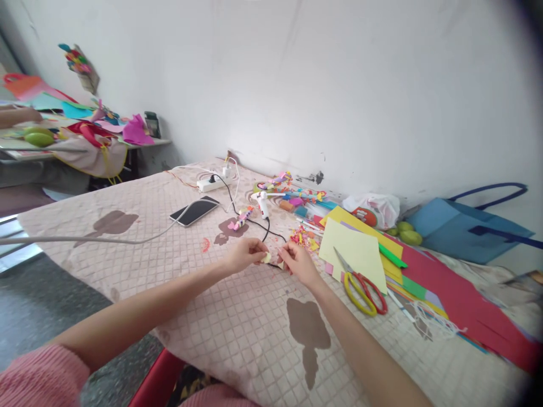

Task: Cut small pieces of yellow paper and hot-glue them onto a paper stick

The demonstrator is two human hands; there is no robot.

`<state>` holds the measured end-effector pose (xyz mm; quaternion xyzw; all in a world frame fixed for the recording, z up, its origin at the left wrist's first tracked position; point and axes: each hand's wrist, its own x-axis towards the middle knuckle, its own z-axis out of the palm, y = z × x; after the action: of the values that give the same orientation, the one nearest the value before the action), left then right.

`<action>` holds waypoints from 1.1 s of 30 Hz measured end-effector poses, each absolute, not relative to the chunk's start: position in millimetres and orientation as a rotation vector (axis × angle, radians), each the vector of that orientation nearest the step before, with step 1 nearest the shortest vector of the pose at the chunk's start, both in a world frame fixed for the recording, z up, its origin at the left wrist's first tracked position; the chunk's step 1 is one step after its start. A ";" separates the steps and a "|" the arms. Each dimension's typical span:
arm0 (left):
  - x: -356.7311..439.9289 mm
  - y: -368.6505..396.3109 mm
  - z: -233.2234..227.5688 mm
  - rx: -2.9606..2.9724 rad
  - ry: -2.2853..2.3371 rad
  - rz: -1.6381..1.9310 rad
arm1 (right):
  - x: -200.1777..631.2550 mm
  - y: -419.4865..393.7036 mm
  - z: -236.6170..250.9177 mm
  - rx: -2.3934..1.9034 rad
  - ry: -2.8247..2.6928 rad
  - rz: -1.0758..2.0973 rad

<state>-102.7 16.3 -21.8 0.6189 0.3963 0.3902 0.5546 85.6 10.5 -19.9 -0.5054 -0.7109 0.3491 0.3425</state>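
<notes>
Head view. My left hand (245, 255) and right hand (298, 261) meet over the middle of the checked tablecloth (237, 333), both working one small yellow paper piece (266, 258) that sits between them. My left fingertips are pressed together on the piece, pinching its near edge; my right fingers are curled close at its 3 o'clock side, but the view does not show me whether they grip the paper or only touch it. A black cord (267, 229) runs from 12 o'clock of my hands up to the white glue gun (262, 202), which lies well apart from the piece; the phone (194, 212) lies at 10 o'clock and the power strip (211, 183) beyond it. At 3 o'clock the scissors (361, 285) with yellow and red handles rest on a pale yellow sheet (354, 251), with red paper (449, 282) spreading past them and a blue bag (462, 226) at 2 o'clock. Paper scraps (302, 234) lie just beyond my right hand. In my judgement, the piece is small and light, so I do best to keep the pinch at its very edge, steady both wrists on the cloth, and keep the cord clear of my fingers.
</notes>
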 end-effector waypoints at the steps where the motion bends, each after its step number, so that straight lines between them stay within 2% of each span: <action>1: -109.5 19.0 -21.4 1.478 0.945 0.926 | 85.1 16.6 -19.5 -1.331 -1.867 0.856; 7: -154.8 45.8 -11.3 1.495 1.093 1.046 | 72.6 66.8 -22.9 -1.411 -1.929 0.643; 13: -187.3 60.9 -5.7 1.466 1.222 1.023 | 61.3 121.9 -30.9 -1.551 -1.869 0.334; 17: -194.6 70.0 -7.9 1.490 1.240 1.042 | 53.1 155.9 -32.3 -1.575 -1.877 0.237; 26: -187.8 101.2 -6.6 1.528 1.389 0.988 | 34.5 197.4 -37.8 -1.571 -1.929 0.316; 33: -185.9 116.1 -24.3 1.387 1.119 0.926 | 27.6 210.2 -39.0 -1.527 -1.943 0.418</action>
<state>-185.9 116.1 -24.3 0.5825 0.4701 0.3891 0.5369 27.6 210.2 -39.0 -0.5787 -0.7365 0.1583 0.3125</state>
